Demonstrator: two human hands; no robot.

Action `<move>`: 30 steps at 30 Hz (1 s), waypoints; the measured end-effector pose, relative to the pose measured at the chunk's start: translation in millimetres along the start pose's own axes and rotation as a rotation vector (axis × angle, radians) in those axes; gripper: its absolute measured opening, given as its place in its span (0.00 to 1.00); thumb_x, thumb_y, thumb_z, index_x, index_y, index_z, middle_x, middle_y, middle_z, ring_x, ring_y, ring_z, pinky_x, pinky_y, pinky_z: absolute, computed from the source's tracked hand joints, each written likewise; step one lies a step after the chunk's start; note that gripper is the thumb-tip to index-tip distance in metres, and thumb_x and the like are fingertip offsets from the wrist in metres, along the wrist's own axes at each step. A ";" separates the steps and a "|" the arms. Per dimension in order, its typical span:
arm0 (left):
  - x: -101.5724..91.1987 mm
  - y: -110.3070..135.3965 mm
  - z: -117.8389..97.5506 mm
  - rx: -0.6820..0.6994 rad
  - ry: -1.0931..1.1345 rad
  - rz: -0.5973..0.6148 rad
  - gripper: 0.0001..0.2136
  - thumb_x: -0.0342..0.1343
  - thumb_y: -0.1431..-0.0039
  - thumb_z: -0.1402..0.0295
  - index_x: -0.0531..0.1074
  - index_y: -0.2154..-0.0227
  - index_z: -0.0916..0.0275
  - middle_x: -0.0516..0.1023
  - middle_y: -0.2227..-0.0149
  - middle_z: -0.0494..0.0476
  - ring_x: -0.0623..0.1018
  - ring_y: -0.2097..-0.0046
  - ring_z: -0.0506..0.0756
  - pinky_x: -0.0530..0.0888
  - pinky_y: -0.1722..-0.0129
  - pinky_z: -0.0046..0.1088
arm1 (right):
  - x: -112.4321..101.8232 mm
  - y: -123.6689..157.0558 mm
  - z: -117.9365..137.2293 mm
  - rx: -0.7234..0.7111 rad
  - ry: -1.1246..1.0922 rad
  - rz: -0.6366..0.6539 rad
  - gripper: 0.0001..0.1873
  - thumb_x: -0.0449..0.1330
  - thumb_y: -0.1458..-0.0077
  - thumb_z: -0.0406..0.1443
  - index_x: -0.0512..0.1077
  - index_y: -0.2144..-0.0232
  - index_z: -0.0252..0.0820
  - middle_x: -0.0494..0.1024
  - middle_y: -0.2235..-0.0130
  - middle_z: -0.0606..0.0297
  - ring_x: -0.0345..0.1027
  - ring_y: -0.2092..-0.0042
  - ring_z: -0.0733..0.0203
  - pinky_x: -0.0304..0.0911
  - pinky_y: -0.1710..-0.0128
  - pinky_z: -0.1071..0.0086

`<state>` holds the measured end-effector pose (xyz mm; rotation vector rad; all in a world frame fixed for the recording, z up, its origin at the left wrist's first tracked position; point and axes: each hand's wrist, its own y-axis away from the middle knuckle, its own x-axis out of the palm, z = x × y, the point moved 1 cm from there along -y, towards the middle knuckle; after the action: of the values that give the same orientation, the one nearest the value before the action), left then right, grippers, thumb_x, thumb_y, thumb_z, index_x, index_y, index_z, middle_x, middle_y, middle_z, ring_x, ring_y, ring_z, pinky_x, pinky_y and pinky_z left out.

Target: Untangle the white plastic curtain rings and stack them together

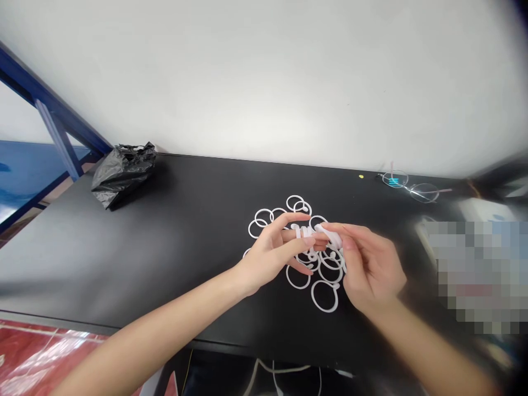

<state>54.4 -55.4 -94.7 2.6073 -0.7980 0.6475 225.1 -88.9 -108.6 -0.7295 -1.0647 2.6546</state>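
My left hand (270, 250) reaches in over a loose pile of thin white rings (324, 297), each with a small knob where it shows. Several white bands (304, 233) are bunched around its middle fingers, and the thumb presses against them. The index and little fingers stretch out apart. Facing it, my right hand (371, 267) pinches a white band (333, 237) between thumb and fingers, right at the left fingertips. Whether that is one ring or more, I cannot tell. The hands hide part of the pile.
The rings lie on a black table (185, 242) against a white wall (247, 82). A crumpled black plastic bag (124, 173) sits at the back left, near a blue metal frame (58, 126). Eyeglasses (424, 192) rest at the back right. Blurred and pixelated items (482, 269) lie further right.
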 end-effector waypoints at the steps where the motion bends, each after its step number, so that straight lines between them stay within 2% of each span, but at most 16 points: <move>1: 0.1 0.1 -0.5 -0.010 0.013 0.008 0.18 0.59 0.40 0.66 0.65 0.48 0.62 0.80 0.57 0.64 0.77 0.47 0.64 0.80 0.66 0.31 | 0.3 -0.8 -0.3 0.002 -0.006 0.026 0.21 0.54 0.41 0.22 0.72 0.50 0.45 0.82 0.57 0.60 0.80 0.59 0.56 0.78 0.64 0.64; 4: -0.8 0.1 -1.0 -0.040 0.039 0.026 0.18 0.58 0.40 0.65 0.66 0.48 0.62 0.79 0.58 0.62 0.76 0.48 0.63 0.80 0.63 0.33 | 1.5 -1.5 -2.6 -0.039 -0.012 -0.009 0.19 0.60 0.45 0.23 0.75 0.54 0.46 0.83 0.59 0.61 0.79 0.60 0.54 0.78 0.64 0.61; 8: -3.0 -0.4 -0.3 -0.033 0.071 0.041 0.18 0.56 0.38 0.64 0.67 0.47 0.61 0.78 0.56 0.61 0.76 0.49 0.60 0.79 0.57 0.37 | 2.2 0.5 -5.6 -0.078 -0.055 -0.100 0.25 0.66 0.51 0.23 0.74 0.53 0.50 0.82 0.60 0.64 0.79 0.60 0.53 0.77 0.61 0.55; 13: -4.4 -0.4 0.1 -0.011 0.103 0.069 0.16 0.55 0.37 0.64 0.68 0.47 0.60 0.78 0.55 0.62 0.75 0.46 0.62 0.77 0.54 0.39 | -0.2 0.3 -4.6 -0.040 -0.107 -0.108 0.22 0.63 0.49 0.21 0.76 0.55 0.47 0.81 0.59 0.61 0.77 0.61 0.55 0.75 0.64 0.58; 16: -5.0 -0.2 -1.1 0.018 0.156 0.129 0.15 0.52 0.35 0.64 0.69 0.47 0.59 0.78 0.51 0.64 0.73 0.43 0.63 0.76 0.53 0.39 | -1.9 -2.5 -5.6 0.007 -0.140 -0.128 0.20 0.62 0.48 0.22 0.75 0.55 0.47 0.80 0.59 0.61 0.76 0.58 0.54 0.74 0.60 0.57; 18: -5.4 -0.1 -2.3 0.028 0.198 0.177 0.15 0.50 0.34 0.62 0.70 0.48 0.61 0.77 0.50 0.65 0.73 0.43 0.63 0.76 0.52 0.39 | -1.6 -4.7 -7.6 0.102 -0.202 -0.044 0.21 0.63 0.47 0.25 0.74 0.52 0.47 0.79 0.55 0.60 0.74 0.52 0.52 0.73 0.54 0.55; 20: -5.4 -0.1 -3.5 0.026 0.236 0.230 0.17 0.49 0.34 0.58 0.71 0.49 0.62 0.77 0.49 0.67 0.73 0.43 0.64 0.76 0.52 0.39 | -0.4 -6.2 -9.2 0.224 -0.250 0.104 0.24 0.65 0.47 0.29 0.71 0.48 0.48 0.77 0.50 0.60 0.73 0.49 0.51 0.71 0.49 0.53; 23: -4.8 0.1 -5.5 -0.002 0.267 0.288 0.21 0.48 0.35 0.54 0.73 0.49 0.64 0.75 0.47 0.69 0.73 0.43 0.66 0.77 0.55 0.39 | 0.6 -6.9 -8.8 0.299 -0.214 0.250 0.27 0.69 0.50 0.32 0.70 0.48 0.51 0.77 0.50 0.62 0.74 0.51 0.53 0.73 0.51 0.57; 26: -4.7 0.7 -8.1 -0.018 0.283 0.312 0.23 0.47 0.35 0.52 0.73 0.48 0.64 0.74 0.45 0.71 0.72 0.42 0.68 0.77 0.58 0.38 | 1.0 -6.6 -7.4 0.306 -0.168 0.298 0.26 0.70 0.52 0.33 0.70 0.50 0.52 0.79 0.56 0.66 0.75 0.57 0.57 0.74 0.58 0.64; 30: -5.8 1.8 -11.5 -0.016 0.296 0.339 0.24 0.46 0.35 0.51 0.73 0.48 0.65 0.75 0.46 0.72 0.72 0.42 0.68 0.77 0.57 0.39 | 1.5 -6.0 -6.5 0.325 -0.146 0.301 0.24 0.68 0.52 0.31 0.71 0.53 0.52 0.80 0.60 0.68 0.76 0.61 0.58 0.74 0.62 0.66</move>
<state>45.4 -49.2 -87.7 2.3006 -1.1470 1.0849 227.0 -80.2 -109.1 -0.6810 -0.5608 3.0722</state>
